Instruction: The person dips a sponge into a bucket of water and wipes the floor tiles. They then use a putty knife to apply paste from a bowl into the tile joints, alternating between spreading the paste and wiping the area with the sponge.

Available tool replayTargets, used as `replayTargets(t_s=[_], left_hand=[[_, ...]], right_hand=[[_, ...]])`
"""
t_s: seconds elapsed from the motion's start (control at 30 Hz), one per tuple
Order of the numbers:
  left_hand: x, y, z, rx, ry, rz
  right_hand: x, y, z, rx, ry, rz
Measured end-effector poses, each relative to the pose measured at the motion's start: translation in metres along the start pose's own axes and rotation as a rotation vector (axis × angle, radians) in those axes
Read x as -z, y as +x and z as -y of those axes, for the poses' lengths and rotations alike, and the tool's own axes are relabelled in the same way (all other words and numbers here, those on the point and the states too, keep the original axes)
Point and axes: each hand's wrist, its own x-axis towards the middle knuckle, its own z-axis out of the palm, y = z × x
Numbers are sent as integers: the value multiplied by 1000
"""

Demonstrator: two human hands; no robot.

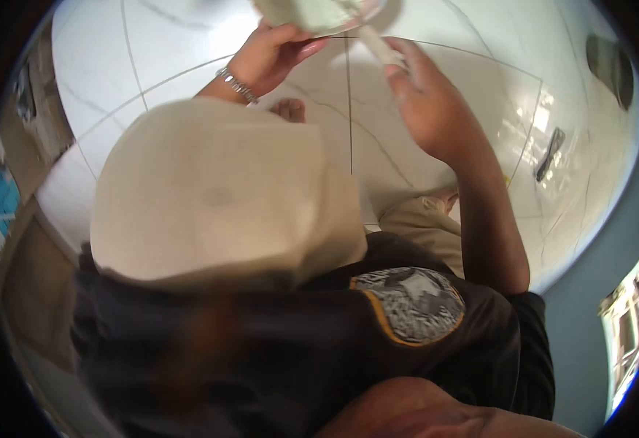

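Observation:
At the top edge, my left hand (279, 55), with a metal watch band on its wrist, grips the near rim of a pale greenish, shallow bowl-like piece (308, 13), which the frame's edge cuts off. My right hand (425, 91) is closed round a cream-coloured, stick-like handle (378, 45). The handle's far end reaches the right side of the pale piece; blur hides what kind of tool it is. Both hands are above the white tiled floor (378, 109), in front of my bent knee in beige trousers (210, 175).
To the right, a slim black object (551, 155) lies on the floor by shiny clear plastic (560, 190). A dark rounded item (610, 73) stands at the upper right, near a blue-grey wall (582, 321). Brown boards and a blue item (4, 193) line the left side.

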Motion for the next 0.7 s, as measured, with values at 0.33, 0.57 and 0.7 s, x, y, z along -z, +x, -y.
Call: replayTargets(t_s=[0.33, 0.57, 0.7], left_hand=[[-14, 34, -1, 2, 135, 95], [-29, 38, -10, -2, 23, 26], [-58, -8, -53, -84, -53, -54]], right_hand=[[10, 8, -2, -164, 125, -62], [20, 8, 25, -265, 274, -71], [20, 1, 37, -331, 427, -122]])
